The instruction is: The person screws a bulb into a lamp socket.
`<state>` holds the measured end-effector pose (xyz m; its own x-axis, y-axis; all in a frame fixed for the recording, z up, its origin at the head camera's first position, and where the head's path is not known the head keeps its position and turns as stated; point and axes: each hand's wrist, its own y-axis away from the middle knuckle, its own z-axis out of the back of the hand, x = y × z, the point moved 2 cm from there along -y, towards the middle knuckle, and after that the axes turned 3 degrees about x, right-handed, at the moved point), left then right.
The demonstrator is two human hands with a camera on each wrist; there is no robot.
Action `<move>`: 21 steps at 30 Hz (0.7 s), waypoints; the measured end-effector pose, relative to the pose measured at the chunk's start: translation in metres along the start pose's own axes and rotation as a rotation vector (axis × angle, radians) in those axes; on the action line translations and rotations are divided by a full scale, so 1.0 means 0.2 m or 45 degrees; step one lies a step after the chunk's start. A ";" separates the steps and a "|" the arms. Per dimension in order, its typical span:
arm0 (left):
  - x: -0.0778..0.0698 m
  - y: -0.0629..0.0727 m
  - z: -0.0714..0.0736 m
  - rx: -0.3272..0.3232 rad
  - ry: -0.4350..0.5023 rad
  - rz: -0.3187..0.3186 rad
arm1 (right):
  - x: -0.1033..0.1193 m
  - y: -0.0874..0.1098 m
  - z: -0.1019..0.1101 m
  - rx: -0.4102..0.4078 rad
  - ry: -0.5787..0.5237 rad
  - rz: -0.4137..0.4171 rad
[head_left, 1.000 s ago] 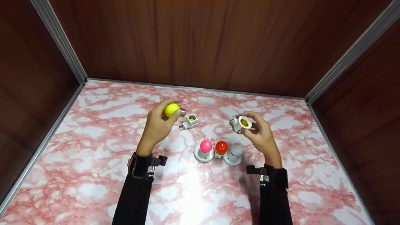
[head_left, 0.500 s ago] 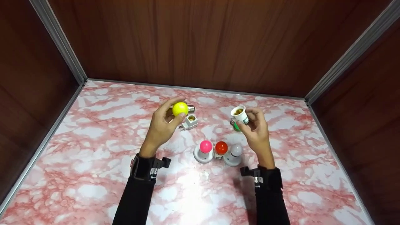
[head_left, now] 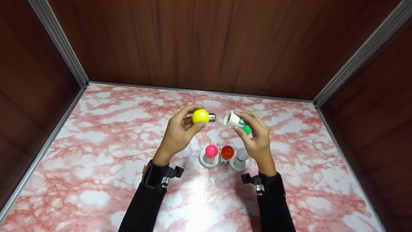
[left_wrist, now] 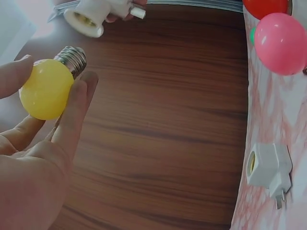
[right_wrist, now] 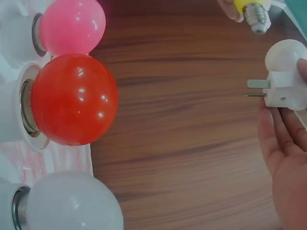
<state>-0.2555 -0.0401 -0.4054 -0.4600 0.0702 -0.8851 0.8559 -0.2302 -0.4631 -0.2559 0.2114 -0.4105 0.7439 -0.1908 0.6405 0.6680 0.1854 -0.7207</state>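
My left hand (head_left: pixel 177 133) pinches a yellow light bulb (head_left: pixel 200 116) between thumb and fingers, its metal screw base pointing right. Facing it across a small gap is a white plug-in lamp socket (head_left: pixel 234 119), tilted with its mouth to the left, held by the thumb and fingers of my right hand (head_left: pixel 258 139). Two flat prongs stick out of this socket (right_wrist: pixel 283 91) in the right wrist view. Both pieces are above the table and apart. A green bulb (head_left: pixel 247 129) shows partly behind the right hand.
Nearer me stand a pink bulb (head_left: pixel 211 150), a red bulb (head_left: pixel 227 152) and a white bulb (head_left: pixel 242 154) in white holders. Another white plug-in socket (left_wrist: pixel 268 165) lies on the marbled table (head_left: pixel 96 154), hidden in the head view. Brown wood-grain panels (head_left: pixel 199 45) enclose the table.
My left hand has moved right with the yellow bulb. My right hand has moved left and turned the socket's mouth toward the bulb, so the gap has narrowed.
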 end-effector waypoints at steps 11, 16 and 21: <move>0.00 0.00 -0.03 -0.006 -0.149 0.030 | 0.04 -0.01 -0.05 -0.004 0.002 0.094; -0.01 0.00 -0.04 0.023 -0.177 0.040 | 0.05 -0.02 -0.05 -0.022 0.006 0.136; 0.00 0.00 -0.05 0.041 -0.167 0.043 | 0.05 -0.02 -0.06 0.002 0.008 0.170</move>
<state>-0.2523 -0.0303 -0.4059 -0.4598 -0.0649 -0.8856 0.8643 -0.2615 -0.4296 -0.2510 0.1971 -0.4053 0.8261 -0.1703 0.5372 0.5631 0.2114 -0.7989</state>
